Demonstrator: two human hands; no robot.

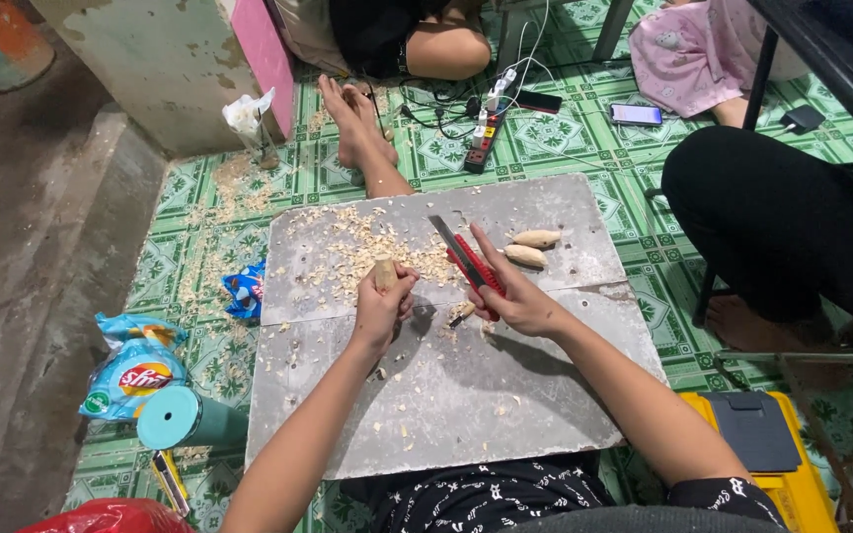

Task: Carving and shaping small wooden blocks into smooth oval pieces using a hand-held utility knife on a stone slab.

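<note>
Wood piece [385, 273]: pale, stubby, upright in your left hand [381, 314], fingers wrapped tight around its lower half, top end sticking out. It sits over the middle of the grey board [466, 395], just at the seam where the two panels meet.

Board lies flat on the green patterned floor [199, 227], far edge toward another person's bare feet [357, 123].

Your right hand [520, 296] is closed on a red utility knife [466, 259], blade extended and pointing to the far-left, tip near the wood piece but not touching it. Hands are close together, a small gap between them.

Pale shavings [367, 247] are piled on the board's far-left part, thinner scatter toward the near edge and off onto the floor.

Two more carved pale pieces [530, 249] lie side by side near the far-right of the board, just beyond your right hand.

Teal cylinder [185, 418] lies on the floor off the near-left corner, snack bag [135, 370] beside it.
</note>
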